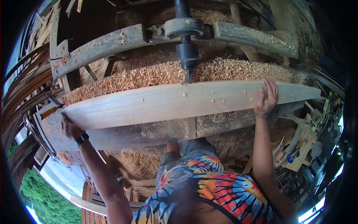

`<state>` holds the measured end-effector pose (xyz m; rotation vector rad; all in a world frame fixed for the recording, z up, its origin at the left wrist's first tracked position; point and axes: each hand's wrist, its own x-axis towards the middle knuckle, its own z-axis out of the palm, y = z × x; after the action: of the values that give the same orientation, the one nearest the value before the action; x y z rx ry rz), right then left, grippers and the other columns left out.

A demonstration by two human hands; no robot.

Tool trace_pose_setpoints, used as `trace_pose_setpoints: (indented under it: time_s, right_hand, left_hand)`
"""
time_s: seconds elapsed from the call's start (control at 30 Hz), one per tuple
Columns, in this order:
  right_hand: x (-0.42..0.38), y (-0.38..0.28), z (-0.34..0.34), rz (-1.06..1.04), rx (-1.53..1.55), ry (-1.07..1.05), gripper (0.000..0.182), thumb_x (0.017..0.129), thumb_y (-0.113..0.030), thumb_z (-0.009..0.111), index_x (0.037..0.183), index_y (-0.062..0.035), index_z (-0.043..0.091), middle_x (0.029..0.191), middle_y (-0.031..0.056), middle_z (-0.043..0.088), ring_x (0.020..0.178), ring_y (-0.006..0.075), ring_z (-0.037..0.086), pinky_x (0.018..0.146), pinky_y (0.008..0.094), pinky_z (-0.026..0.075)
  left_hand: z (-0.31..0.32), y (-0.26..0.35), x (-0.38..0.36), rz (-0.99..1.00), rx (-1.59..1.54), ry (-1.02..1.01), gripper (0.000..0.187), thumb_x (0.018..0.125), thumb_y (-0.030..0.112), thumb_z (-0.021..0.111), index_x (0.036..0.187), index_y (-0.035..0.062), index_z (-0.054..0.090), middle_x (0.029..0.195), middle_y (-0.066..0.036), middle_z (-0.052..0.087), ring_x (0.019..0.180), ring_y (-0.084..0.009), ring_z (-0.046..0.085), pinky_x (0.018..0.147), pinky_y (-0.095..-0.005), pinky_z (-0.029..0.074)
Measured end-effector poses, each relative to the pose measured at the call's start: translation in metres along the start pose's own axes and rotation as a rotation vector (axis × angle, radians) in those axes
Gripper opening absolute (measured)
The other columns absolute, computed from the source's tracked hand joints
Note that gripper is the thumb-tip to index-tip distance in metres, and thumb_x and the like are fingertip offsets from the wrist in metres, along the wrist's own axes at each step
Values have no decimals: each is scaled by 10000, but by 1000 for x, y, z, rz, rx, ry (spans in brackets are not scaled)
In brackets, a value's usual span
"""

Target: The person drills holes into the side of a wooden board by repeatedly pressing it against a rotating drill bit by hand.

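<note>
A long, pale wooden board [160, 102] lies across the worktable in front of me. My left hand [71, 127] grips its left end, with a dark watch on the wrist. Toward the board's right end, my right hand [267, 98] rests on the top face, fingers over the far edge and thumb apart. At the middle of the far edge stands a dark drill chuck [187, 51] with a bit [189, 75] pointing down, its tip at the wood. A few small chips are scattered on the board's face.
Wood shavings [138, 81] are heaped behind the board. A thick wooden beam [100, 46] spans the machine at chuck height. The worktable [149, 136] shows along the near side, above my legs. Offcuts and tools [298, 149] are piled at the right; more shavings [138, 164] cover the floor.
</note>
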<state>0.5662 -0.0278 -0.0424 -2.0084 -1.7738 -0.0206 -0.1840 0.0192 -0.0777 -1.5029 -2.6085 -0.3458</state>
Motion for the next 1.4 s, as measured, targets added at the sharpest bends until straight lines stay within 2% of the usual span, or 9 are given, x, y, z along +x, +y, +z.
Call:
trace_pose_setpoints:
  time_s: [0.3, 0.47, 0.53, 0.73, 0.87, 1.0, 1.13, 1.27, 1.4]
  right_hand:
    - [-16, -6, -6, 0, -25, 24, 398, 940, -319, 681, 1172, 4, 695, 1239, 190, 687, 1277, 414, 577, 1125, 514, 410]
    - [-52, 1, -26, 25, -13, -32, 412, 932, -336, 692, 1158, 8, 707, 1236, 187, 684, 1276, 425, 574, 1124, 532, 406]
    - [-54, 2, -27, 19, 0, -53, 413, 933, -337, 692, 1153, 11, 711, 1235, 187, 682, 1276, 431, 572, 1123, 536, 406]
    - [-42, 4, -20, 17, 0, -44, 412, 936, -336, 691, 1151, 15, 711, 1227, 193, 680, 1274, 438, 570, 1117, 536, 410]
    - [-34, 2, -19, 15, -9, -55, 407, 934, -328, 694, 1155, 14, 709, 1225, 189, 680, 1270, 437, 571, 1110, 531, 415]
    - [-24, 1, -16, 24, -14, -47, 402, 933, -321, 693, 1158, 12, 709, 1223, 187, 679, 1258, 432, 574, 1104, 525, 421]
    - [-7, -1, -8, 31, -30, -24, 368, 929, -283, 706, 1150, 11, 711, 1201, 187, 692, 1235, 417, 593, 1096, 511, 434]
    - [4, 1, 1, 20, -42, 23, 336, 923, -248, 723, 1135, 12, 713, 1186, 187, 704, 1222, 406, 609, 1092, 499, 443]
    - [1, 0, 0, 16, -16, 24, 335, 923, -248, 728, 1133, 13, 711, 1189, 190, 705, 1228, 412, 607, 1101, 505, 438]
  left_hand:
    - [4, -53, -29, -26, 79, -64, 404, 1114, 197, 449, 1453, 84, 638, 1322, -162, 723, 1104, -244, 711, 998, -372, 565]
    - [-26, -51, -93, -711, -975, -81, 469, 1132, 180, 365, 1526, -45, 485, 1534, -202, 548, 1363, -297, 564, 1221, -416, 414]
    - [-8, -104, -115, -394, -676, -85, 479, 1130, 176, 363, 1550, -37, 451, 1556, -207, 522, 1375, -294, 555, 1237, -408, 398]
    - [-2, -104, -91, -252, -515, -127, 479, 1121, 187, 391, 1536, -39, 473, 1530, -206, 548, 1354, -271, 570, 1186, -387, 450]
    - [-15, -48, -70, -797, -1086, -6, 459, 1091, 100, 464, 1528, -38, 488, 1463, -213, 615, 1283, -271, 631, 1168, -370, 472]
    - [1, -82, -61, -90, -147, -85, 438, 1066, 96, 520, 1476, -56, 547, 1435, -204, 645, 1247, -277, 660, 1100, -364, 521]
    - [15, -68, -17, 101, 94, -79, 455, 1057, 58, 517, 1499, -51, 523, 1446, -209, 637, 1265, -275, 656, 1096, -356, 522]
    - [43, -69, 20, -28, -401, -64, 546, 985, 142, 661, 1506, 18, 553, 1397, -194, 682, 1264, -264, 672, 1117, -359, 496]
    - [50, -103, 17, 47, -400, -90, 549, 1066, 172, 524, 1571, -22, 430, 1521, -211, 570, 1325, -298, 615, 1140, -384, 482]
